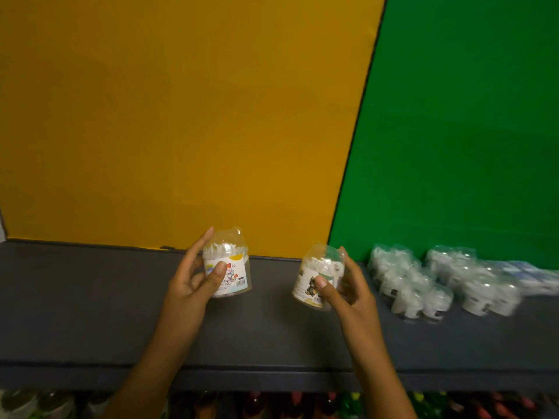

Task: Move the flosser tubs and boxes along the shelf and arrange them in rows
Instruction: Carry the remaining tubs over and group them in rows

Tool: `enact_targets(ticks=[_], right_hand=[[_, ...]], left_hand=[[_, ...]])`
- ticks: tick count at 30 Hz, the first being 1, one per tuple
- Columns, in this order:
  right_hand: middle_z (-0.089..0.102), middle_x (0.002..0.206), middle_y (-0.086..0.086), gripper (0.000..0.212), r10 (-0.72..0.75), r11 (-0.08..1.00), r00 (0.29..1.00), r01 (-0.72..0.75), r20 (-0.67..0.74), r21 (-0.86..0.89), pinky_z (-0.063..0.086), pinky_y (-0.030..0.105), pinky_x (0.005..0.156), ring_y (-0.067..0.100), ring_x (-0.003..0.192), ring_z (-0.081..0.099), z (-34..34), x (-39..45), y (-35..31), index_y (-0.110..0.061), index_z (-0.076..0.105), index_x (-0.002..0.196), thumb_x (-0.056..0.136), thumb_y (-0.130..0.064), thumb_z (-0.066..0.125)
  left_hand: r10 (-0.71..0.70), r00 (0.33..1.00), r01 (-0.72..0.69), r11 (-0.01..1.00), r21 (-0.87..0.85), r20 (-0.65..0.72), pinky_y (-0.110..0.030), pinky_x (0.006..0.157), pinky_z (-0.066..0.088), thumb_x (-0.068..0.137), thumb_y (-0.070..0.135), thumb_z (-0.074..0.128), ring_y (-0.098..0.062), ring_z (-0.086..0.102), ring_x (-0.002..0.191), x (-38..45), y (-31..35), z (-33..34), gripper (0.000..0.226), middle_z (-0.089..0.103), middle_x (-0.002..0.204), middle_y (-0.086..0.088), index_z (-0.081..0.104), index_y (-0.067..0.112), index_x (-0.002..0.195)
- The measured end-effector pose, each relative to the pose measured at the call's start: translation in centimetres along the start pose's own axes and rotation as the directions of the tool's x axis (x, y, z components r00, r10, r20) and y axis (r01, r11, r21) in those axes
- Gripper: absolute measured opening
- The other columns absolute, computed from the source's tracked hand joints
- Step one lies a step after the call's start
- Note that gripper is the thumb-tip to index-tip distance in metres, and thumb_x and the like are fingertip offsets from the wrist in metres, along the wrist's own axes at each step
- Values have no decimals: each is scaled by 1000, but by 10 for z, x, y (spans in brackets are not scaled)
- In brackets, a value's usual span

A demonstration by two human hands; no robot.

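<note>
My left hand (pixel 193 279) grips a clear flosser tub (pixel 233 267) with a white cartoon label, held upright just above the dark grey shelf (pixel 90 297). My right hand (pixel 341 294) grips a second clear tub (pixel 317 276) with a pale label, tilted to the left. To the right, several more flosser tubs (pixel 408 285) stand bunched in two groups on the shelf. A few blue and white boxes (pixel 532 276) lie behind them at the far right, blurred.
A yellow back panel (pixel 181 116) and a green back panel (pixel 469 116) rise behind the shelf. The shelf's front lip (pixel 272 376) runs across the bottom. Below it, a lower shelf holds coloured items (pixel 302 403), dim and blurred.
</note>
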State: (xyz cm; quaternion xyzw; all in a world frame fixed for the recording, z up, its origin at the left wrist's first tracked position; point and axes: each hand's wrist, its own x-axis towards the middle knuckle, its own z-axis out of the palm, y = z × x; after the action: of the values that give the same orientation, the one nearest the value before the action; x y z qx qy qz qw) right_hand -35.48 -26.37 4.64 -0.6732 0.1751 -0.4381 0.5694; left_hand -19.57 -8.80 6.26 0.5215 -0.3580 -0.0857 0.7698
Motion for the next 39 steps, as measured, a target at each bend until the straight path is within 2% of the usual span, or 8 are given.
enact_targets(ticks=[7, 13, 17, 21, 24, 33, 36, 39], right_hand=[[60, 130, -7, 65, -13, 997, 992, 3, -124, -80, 55, 16, 80, 1, 108, 62, -109, -61, -28, -44, 48, 136, 76, -38, 73], [64, 125, -10, 60, -42, 988, 971, 5, -235, -156, 55, 18, 81, 2, 107, 64, -199, -99, -50, -42, 49, 134, 79, -31, 74], [61, 130, -8, 59, -59, 973, 956, -9, -286, -229, 54, 36, 95, 9, 116, 60, -251, -115, -64, -43, 49, 134, 80, -35, 74], [64, 124, -9, 56, -104, 960, 936, 5, -337, -282, 54, 21, 83, 3, 109, 63, -289, -124, -77, -39, 50, 132, 83, -26, 74], [65, 120, -10, 54, -125, 953, 919, 6, -373, -304, 53, 16, 77, -1, 102, 64, -313, -125, -82, -40, 51, 131, 85, -22, 73], [65, 123, -9, 56, -94, 932, 910, -63, -404, -358, 54, 34, 89, 10, 112, 63, -387, -98, -59, -46, 50, 130, 83, -33, 75], [68, 119, -9, 53, -107, 924, 904, -64, -414, -377, 55, 30, 79, 11, 108, 65, -411, -77, -51, -43, 51, 129, 83, -30, 75], [66, 121, -10, 54, -100, 917, 910, -72, -402, -392, 56, 31, 87, 7, 109, 64, -432, -47, -49, -42, 50, 130, 83, -31, 75]], left_hand=[[-20, 994, 25, 999, -43, 111, -16, 70, 54, 87, 9, 60, -8, 67, 100, -58, 9, 92, 57, 64, 124, 1, 48, 33, 137], [-41, 975, 61, 995, -85, 217, -13, 70, 52, 85, 12, 63, -5, 65, 103, -96, 6, 171, 56, 67, 117, 16, 50, 36, 134], [-40, 955, 72, 992, -99, 293, -14, 73, 53, 86, 16, 64, -6, 65, 104, -109, 11, 217, 55, 63, 123, 12, 49, 40, 132], [-35, 935, 79, 991, -111, 353, -13, 69, 53, 85, 12, 66, -2, 66, 99, -112, 11, 257, 57, 61, 123, 13, 49, 36, 133], [-41, 922, 92, 989, -116, 384, -17, 70, 54, 84, 13, 68, -9, 67, 100, -108, 6, 283, 56, 60, 125, 8, 50, 38, 131], [-50, 903, 126, 980, -152, 427, -13, 69, 52, 85, 8, 67, -2, 67, 96, -90, -35, 370, 55, 59, 122, 3, 51, 33, 131], [-41, 900, 124, 978, -166, 433, -14, 70, 52, 83, 7, 68, -9, 68, 99, -74, -52, 401, 56, 62, 119, 4, 52, 32, 130], [-15, 909, 94, 981, -170, 416, -17, 76, 54, 83, 8, 69, -8, 66, 103, -53, -64, 428, 56, 64, 118, 6, 52, 34, 129]])
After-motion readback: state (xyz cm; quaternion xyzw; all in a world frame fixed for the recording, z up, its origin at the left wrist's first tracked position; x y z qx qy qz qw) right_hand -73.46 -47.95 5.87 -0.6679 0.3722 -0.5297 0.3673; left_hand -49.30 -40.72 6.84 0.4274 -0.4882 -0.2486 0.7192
